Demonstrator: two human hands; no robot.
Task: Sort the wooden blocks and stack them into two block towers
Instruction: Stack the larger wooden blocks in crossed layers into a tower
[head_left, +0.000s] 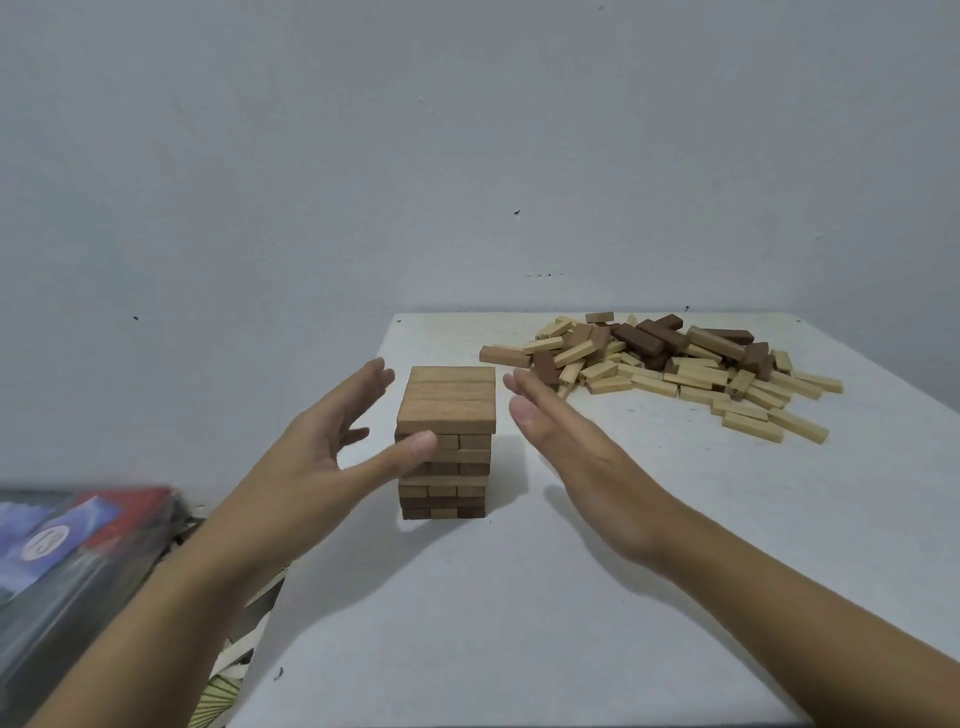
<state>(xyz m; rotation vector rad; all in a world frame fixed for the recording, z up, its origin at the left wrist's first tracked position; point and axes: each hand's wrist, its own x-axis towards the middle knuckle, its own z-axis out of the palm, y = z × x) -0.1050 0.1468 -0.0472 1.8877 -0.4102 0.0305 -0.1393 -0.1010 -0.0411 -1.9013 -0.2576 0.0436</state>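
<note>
1. We judge the step in hand to be squaring up the block tower. Our left hand and right hand flank it, both spread flat with straight fingers and holding nothing.
2. The left thumb lies across the tower's front face near the top and seems to touch it. The right palm stands just beside the right face, with a gap showing.
3. To do this well, we should bring both palms in together, level and gentle, so neither side shoves a layer out. Then we should do the same front and back.
4. The tower stands upright on the white tabletop, near its left edge. It has crosswise layers of three blocks, tan to dark brown, and the top layer sits flush.
5. The pile of loose blocks lies well apart at the far right. It is mostly pale with some dark pieces, so we judge the second tower not yet begun.
</note>
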